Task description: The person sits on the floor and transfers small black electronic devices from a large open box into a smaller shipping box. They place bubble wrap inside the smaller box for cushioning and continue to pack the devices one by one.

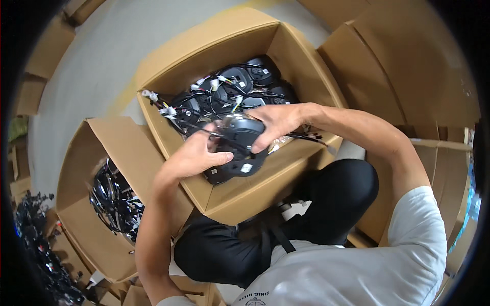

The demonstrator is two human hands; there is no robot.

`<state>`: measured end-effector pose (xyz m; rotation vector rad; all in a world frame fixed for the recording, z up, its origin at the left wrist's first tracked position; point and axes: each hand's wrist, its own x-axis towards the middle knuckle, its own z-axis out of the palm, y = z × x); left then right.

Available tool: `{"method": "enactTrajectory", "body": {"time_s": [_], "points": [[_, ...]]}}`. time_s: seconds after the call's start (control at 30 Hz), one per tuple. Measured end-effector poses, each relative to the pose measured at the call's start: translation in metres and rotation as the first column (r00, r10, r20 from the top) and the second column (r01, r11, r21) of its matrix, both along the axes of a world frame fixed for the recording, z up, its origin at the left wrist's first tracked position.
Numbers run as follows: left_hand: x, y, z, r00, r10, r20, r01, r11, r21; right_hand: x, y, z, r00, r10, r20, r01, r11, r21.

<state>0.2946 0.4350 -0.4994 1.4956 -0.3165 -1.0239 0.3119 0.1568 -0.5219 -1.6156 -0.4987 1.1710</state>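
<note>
Over the near side of a large open cardboard box (224,209), both my hands hold a black rounded plastic unit (244,133) with a shiny top. My right hand (278,124) grips its right side, thumb across the front. On its left is my left hand (196,153), thumb stretched over the near edge and fingertips partly hidden and blurred. Below it, more black units (246,167) lie in the box's near corner. Farther back are several similar black units (237,77) with black cables and white connectors (167,110), some hanging at the left rim.
A second open box (76,224) on the left holds glossy black cabled parts (115,196). Black cabled pieces (43,245) are heaped at the far left. Large cardboard boxes (408,61) stand at the right. My bent legs (332,199) are close against the near box wall.
</note>
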Motion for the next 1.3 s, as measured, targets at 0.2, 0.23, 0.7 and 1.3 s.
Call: {"method": "enactTrajectory", "body": {"time_s": [0.2, 0.23, 0.7, 1.3], "points": [[-0.036, 0.146, 0.059, 0.847, 0.510, 0.150, -0.528, 0.841, 0.120, -0.039, -0.056, -0.183, 0.893, -0.276, -0.354, 0.083, 0.877, -0.474], [-0.042, 0.177, 0.061, 0.780, 0.587, 0.217, -0.613, 0.786, 0.078, -0.060, -0.067, -0.211, 0.935, -0.304, -0.181, 0.205, 0.882, -0.424], [-0.172, 0.345, -0.161, 0.808, -0.586, 0.059, -0.046, 0.036, 0.998, -0.017, 0.000, -0.143, 0.849, 0.425, 0.314, -0.042, 0.647, -0.762], [-0.179, 0.294, 0.185, 0.261, 0.820, 0.510, -0.868, 0.431, -0.248, -0.065, 0.184, 0.157, 0.668, 0.041, 0.743, -0.074, 0.997, 0.012]]}}
